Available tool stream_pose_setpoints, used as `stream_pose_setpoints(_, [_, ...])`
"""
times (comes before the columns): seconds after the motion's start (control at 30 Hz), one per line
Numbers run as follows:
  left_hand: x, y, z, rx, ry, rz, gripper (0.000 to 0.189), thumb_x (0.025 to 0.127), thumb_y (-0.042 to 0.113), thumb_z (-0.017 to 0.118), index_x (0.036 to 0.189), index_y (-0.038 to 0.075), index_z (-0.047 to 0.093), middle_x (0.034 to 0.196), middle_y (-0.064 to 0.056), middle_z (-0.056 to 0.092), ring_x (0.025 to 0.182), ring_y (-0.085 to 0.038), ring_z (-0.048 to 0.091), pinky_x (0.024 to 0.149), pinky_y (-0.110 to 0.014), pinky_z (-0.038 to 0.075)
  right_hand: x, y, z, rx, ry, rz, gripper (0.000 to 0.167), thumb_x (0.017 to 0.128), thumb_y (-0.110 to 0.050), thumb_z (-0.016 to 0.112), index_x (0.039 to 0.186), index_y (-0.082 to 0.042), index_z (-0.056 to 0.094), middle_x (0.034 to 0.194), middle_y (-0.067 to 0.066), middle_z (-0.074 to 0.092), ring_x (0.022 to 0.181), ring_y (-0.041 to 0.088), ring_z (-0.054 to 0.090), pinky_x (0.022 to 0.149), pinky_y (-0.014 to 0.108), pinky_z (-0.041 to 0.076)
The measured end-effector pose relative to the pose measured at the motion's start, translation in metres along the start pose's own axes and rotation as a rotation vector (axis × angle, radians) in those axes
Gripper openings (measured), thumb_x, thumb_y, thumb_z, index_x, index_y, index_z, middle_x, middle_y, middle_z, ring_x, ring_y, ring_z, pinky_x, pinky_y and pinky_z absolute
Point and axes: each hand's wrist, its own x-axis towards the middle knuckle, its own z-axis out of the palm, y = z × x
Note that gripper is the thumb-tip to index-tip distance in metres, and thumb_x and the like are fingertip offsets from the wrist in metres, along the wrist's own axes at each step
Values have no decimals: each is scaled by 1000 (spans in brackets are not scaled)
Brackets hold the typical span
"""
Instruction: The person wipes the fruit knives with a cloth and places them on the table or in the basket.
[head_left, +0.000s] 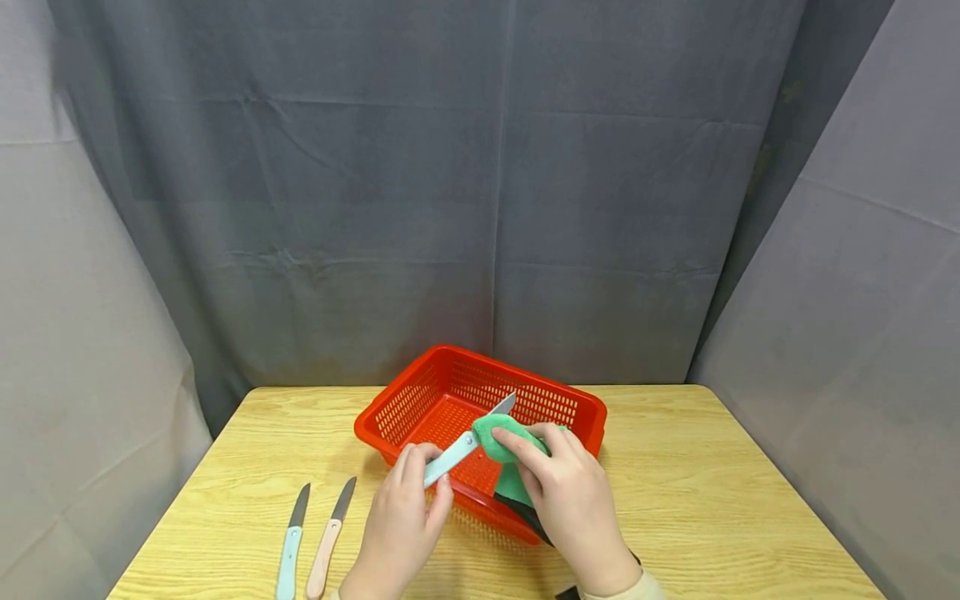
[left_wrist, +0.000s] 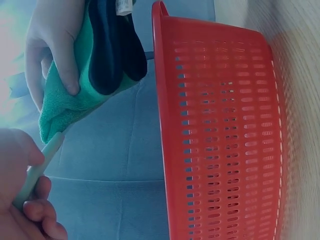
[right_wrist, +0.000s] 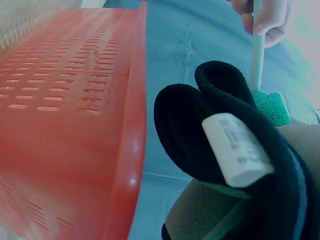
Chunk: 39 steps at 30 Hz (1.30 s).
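One knife (head_left: 452,460) has its pale blue handle gripped by the left hand (head_left: 401,517); its blade slants toward the right hand (head_left: 576,500), which pinches a green cloth (head_left: 495,452) about it, the tip bare beyond. Dark trim (right_wrist: 182,135) and a white tag (right_wrist: 237,150) hang from the cloth beneath the right hand. A red basket (head_left: 517,375) sits below and beyond both hands. Left of the left hand, a second blue-handled knife (head_left: 289,557) and a pink-handled knife (head_left: 325,554) lie side by side on the worktop (head_left: 712,500).
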Motion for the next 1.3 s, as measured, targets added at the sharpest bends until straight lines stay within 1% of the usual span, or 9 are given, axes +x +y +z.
stream_pose_setpoints(0.23, [0, 1, -1, -9, -3, 16, 29, 84, 4, 73, 109, 3, 59, 88, 3, 54, 73, -4, 44, 64, -20, 44, 0, 3, 1, -10, -3, 39, 63, 73, -1, 90, 124, -34, 73, 101, 3, 67, 82, 16, 61, 62, 31, 55])
stream_pose_setpoints(0.43, [0, 0, -1, -7, 5, 48, 28, 83, 5, 73, 108, 4, 60, 87, 4, 54, 74, -4, 45, 66, -20, 45, 0, 6, 2, -46, 38, 96, 61, 72, 5, 87, 120, -31, 76, 101, 4, 67, 76, 19, 58, 58, 31, 51])
stream_pose_setpoints(0.57, [0, -1, 0, -7, 10, 61, 28, 82, 6, 73, 107, 4, 60, 85, 4, 52, 74, -3, 43, 66, -19, 43, 0, 7, 2, -62, 49, 144, 59, 74, 5, 85, 120, -29, 76, 100, 5, 66, 78, 22, 60, 58, 32, 52])
stream_pose_setpoints(0.73, [0, 0, 0, -14, 7, 66, 28, 82, 6, 72, 107, 3, 60, 85, 5, 51, 74, -3, 42, 66, -18, 42, 0, 10, 1, -79, 65, 186, 58, 75, 4, 85, 122, -30, 75, 99, 7, 66, 78, 24, 61, 57, 34, 53])
stream_pose_setpoints(0.83, [0, 1, 0, -16, -4, 53, 28, 82, 6, 72, 107, 4, 60, 85, 5, 52, 74, -3, 42, 66, -19, 43, 1, 12, 0, -97, 91, 210, 58, 75, 5, 85, 121, -28, 75, 97, 8, 65, 77, 27, 62, 55, 37, 53])
stream_pose_setpoints(0.93, [0, 3, -1, -16, -24, 14, 28, 84, 5, 73, 108, 3, 59, 87, 4, 53, 74, -3, 44, 66, -20, 44, 1, 13, -2, -113, 118, 253, 58, 74, 4, 86, 122, -26, 75, 97, 10, 64, 79, 29, 63, 55, 40, 54])
stream_pose_setpoints(1.1, [0, 4, -2, -35, -73, -108, 26, 88, 4, 73, 111, 3, 59, 88, 3, 55, 72, -5, 43, 65, -23, 44, 2, 13, -6, -114, 139, 311, 61, 74, 3, 87, 125, -27, 74, 100, 9, 64, 83, 31, 65, 56, 44, 55])
stream_pose_setpoints(1.17, [1, 5, -3, -61, -96, -164, 25, 90, 5, 72, 112, 4, 59, 88, 4, 54, 71, -5, 43, 64, -23, 43, 2, 13, -8, -112, 145, 308, 61, 74, 3, 88, 125, -27, 73, 101, 9, 64, 83, 31, 65, 56, 45, 55])
stream_pose_setpoints(1.3, [1, 6, -3, -143, -142, -267, 21, 94, 7, 68, 113, 5, 59, 84, 3, 50, 69, -5, 41, 62, -22, 40, 3, 13, -9, -102, 153, 261, 61, 74, 3, 87, 125, -26, 74, 99, 9, 65, 82, 31, 65, 58, 44, 55])
